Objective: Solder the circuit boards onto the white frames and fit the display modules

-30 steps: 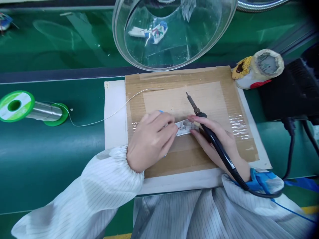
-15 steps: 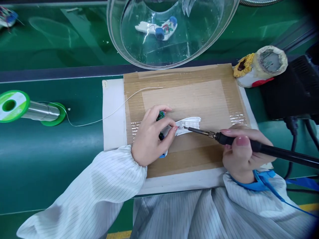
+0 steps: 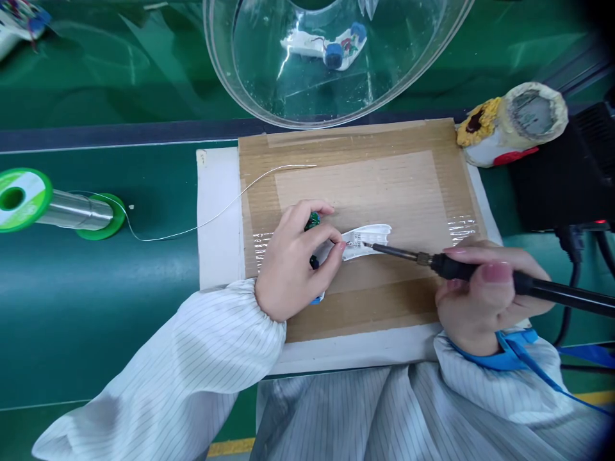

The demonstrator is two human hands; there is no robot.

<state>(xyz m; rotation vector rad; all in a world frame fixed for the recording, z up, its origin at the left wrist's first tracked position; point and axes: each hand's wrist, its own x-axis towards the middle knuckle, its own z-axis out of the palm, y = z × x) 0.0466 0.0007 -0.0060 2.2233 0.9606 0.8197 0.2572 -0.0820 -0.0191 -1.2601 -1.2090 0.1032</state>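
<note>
Soldering iron (image 3: 552,289) has swung round since the earlier frame, its slim metal tip now reaching low across a crumpled white strip (image 3: 369,238), though whether they touch I cannot tell. Left hand (image 3: 295,266) has its fingers curled tight, pinching a small green circuit board (image 3: 312,221) joined to that strip, both lying over the left half of a taped cardboard pad (image 3: 355,137). Right hand (image 3: 485,294) clenches the iron's smooth black handle like a pen. Thin silvery solder wire (image 3: 240,198) trails onto the pad from a spool (image 3: 72,211) left of it
</note>
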